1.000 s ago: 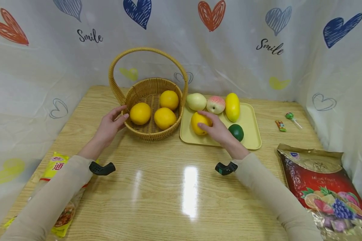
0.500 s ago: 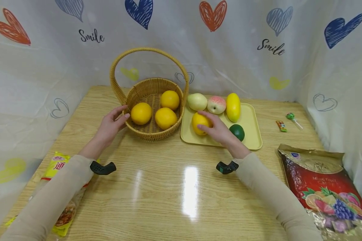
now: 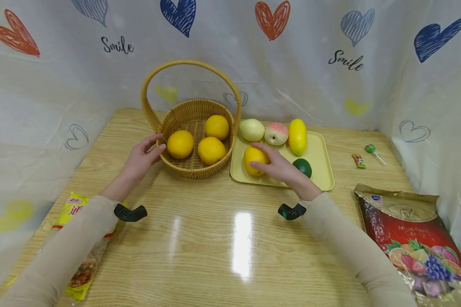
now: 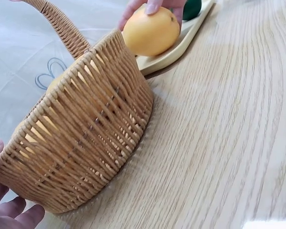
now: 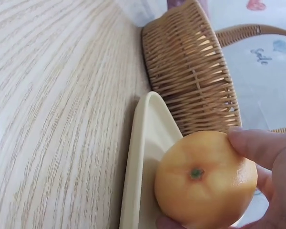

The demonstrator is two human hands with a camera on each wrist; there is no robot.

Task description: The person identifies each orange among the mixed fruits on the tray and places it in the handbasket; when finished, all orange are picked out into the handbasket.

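My right hand (image 3: 278, 165) grips an orange (image 3: 255, 160), thumb and fingers on opposite sides. The orange is over the left part of a yellow tray (image 3: 319, 170); in the right wrist view, its green stem mark faces the camera. Whether it touches the tray I cannot tell. On the left, my left hand (image 3: 140, 160) holds the near-left rim of a wicker basket (image 3: 194, 172) with a tall arched handle. Inside the basket lie three oranges (image 3: 212, 150). In the left wrist view, fingertips (image 4: 28, 215) show against the basket's lower side.
A pale green fruit (image 3: 252, 130), a peach (image 3: 276, 134), a long yellow fruit (image 3: 297, 137) and a dark green fruit (image 3: 302, 168) share the tray. To the right are a lollipop (image 3: 372, 150), a small wrapped candy (image 3: 358, 161) and a candy bag (image 3: 415, 234). A yellow food packet (image 3: 85, 273) lies left.
The gripped orange and my right hand have shifted slightly toward the tray's near-left edge. My left hand stays at the basket rim.
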